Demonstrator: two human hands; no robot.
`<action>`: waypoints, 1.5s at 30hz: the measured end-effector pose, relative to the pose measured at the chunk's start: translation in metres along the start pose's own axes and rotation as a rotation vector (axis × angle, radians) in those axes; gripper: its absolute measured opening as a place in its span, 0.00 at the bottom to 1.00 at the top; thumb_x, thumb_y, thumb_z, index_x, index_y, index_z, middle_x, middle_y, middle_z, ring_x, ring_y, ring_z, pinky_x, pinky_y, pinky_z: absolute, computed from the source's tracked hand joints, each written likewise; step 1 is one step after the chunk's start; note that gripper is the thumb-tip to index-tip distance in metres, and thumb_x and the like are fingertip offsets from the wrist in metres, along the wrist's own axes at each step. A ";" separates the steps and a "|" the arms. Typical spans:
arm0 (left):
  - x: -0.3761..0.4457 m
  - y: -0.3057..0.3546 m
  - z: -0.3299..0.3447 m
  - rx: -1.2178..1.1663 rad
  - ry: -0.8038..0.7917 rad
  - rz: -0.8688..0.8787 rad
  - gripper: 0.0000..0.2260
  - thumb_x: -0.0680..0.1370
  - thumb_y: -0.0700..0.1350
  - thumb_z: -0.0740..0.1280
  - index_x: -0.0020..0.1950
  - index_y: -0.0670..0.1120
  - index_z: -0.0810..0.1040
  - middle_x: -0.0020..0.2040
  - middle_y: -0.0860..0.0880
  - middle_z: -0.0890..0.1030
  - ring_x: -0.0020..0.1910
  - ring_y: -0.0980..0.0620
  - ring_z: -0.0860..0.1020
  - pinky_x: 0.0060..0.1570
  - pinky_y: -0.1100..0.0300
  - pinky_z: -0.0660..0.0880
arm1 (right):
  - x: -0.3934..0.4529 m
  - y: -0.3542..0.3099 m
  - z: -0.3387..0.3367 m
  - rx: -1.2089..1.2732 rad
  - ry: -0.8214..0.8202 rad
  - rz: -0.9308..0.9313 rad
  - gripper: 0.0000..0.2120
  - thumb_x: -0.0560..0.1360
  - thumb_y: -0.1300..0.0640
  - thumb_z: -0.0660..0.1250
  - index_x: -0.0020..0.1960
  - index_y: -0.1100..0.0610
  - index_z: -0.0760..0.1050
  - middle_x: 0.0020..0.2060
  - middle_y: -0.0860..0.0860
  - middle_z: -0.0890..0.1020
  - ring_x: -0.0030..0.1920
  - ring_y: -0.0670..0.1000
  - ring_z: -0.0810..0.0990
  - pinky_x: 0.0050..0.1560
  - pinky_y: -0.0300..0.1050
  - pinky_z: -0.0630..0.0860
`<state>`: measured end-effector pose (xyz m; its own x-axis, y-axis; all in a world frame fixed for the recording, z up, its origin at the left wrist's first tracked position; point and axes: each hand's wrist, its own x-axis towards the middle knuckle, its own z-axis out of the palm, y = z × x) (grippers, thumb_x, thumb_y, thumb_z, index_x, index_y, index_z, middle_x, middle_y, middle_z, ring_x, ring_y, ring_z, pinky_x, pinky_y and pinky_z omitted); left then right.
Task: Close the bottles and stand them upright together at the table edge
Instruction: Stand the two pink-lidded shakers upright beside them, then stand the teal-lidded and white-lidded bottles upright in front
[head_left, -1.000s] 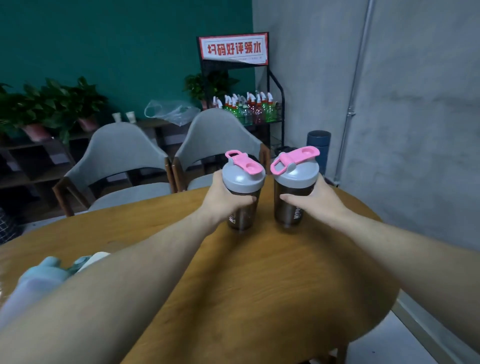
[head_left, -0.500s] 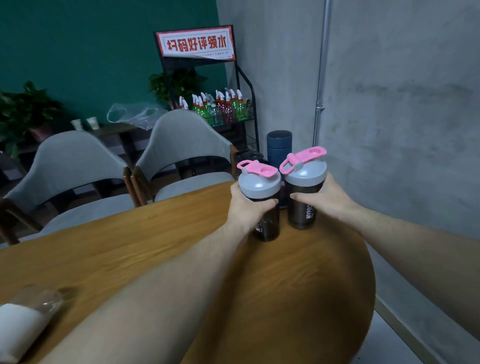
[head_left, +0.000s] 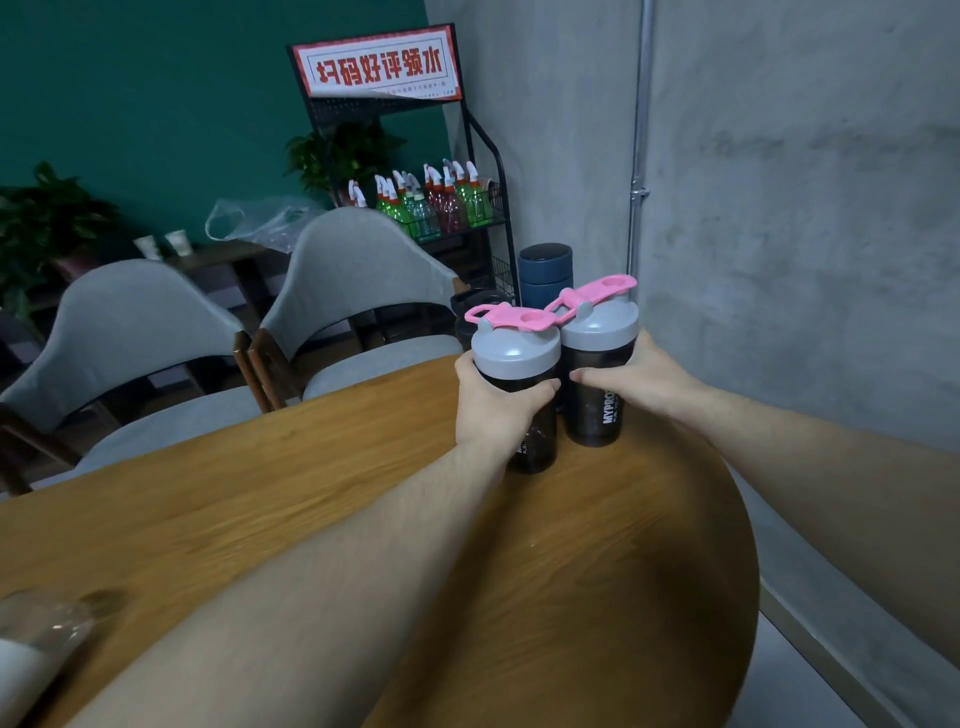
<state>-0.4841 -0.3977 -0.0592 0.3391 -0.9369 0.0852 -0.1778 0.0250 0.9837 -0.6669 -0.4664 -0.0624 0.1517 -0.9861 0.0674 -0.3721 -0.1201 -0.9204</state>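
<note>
Two dark shaker bottles with grey lids and pink flip caps stand upright side by side on the round wooden table (head_left: 597, 571), near its far right edge. My left hand (head_left: 496, 405) is wrapped around the left bottle (head_left: 519, 358). My right hand (head_left: 636, 382) grips the right bottle (head_left: 597, 415), which reads MYPRO on its side. The pink cap of the left bottle lies flat; the right one's cap tilts up. The two bottles nearly touch at their lids.
A dark blue cylinder (head_left: 545, 273) stands right behind the bottles. Two grey chairs (head_left: 358, 275) face the table's far side. A black rack with spray bottles (head_left: 436, 202) and a red sign stands by the concrete wall. A clear jar (head_left: 36, 644) lies at lower left.
Both hands have carried the bottles rightwards and closer together, and my view has turned right with them. The bottles now stand next to each other by the table edge.
</note>
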 end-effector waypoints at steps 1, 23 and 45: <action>-0.001 0.000 0.001 0.002 0.008 -0.009 0.38 0.64 0.47 0.82 0.65 0.53 0.62 0.59 0.52 0.78 0.58 0.51 0.79 0.60 0.50 0.78 | -0.003 -0.002 0.000 0.009 0.002 0.012 0.46 0.57 0.44 0.82 0.71 0.52 0.68 0.58 0.49 0.83 0.59 0.49 0.82 0.61 0.50 0.77; -0.091 0.008 -0.170 0.318 -0.106 -0.257 0.16 0.78 0.51 0.70 0.64 0.51 0.71 0.61 0.47 0.77 0.56 0.48 0.77 0.46 0.53 0.76 | -0.150 -0.077 0.094 -0.274 -0.255 0.219 0.20 0.72 0.50 0.77 0.59 0.55 0.75 0.50 0.52 0.80 0.51 0.53 0.84 0.50 0.51 0.84; -0.168 -0.016 -0.508 1.026 0.258 -0.298 0.25 0.76 0.55 0.70 0.72 0.54 0.68 0.73 0.45 0.68 0.72 0.40 0.66 0.67 0.43 0.66 | -0.228 -0.219 0.379 -0.749 -0.587 -0.521 0.33 0.76 0.56 0.67 0.77 0.42 0.59 0.71 0.51 0.69 0.57 0.55 0.79 0.54 0.52 0.79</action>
<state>-0.0692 -0.0641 -0.0089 0.6577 -0.7531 0.0145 -0.6998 -0.6038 0.3816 -0.2729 -0.1723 -0.0219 0.7931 -0.6091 0.0036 -0.5697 -0.7438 -0.3497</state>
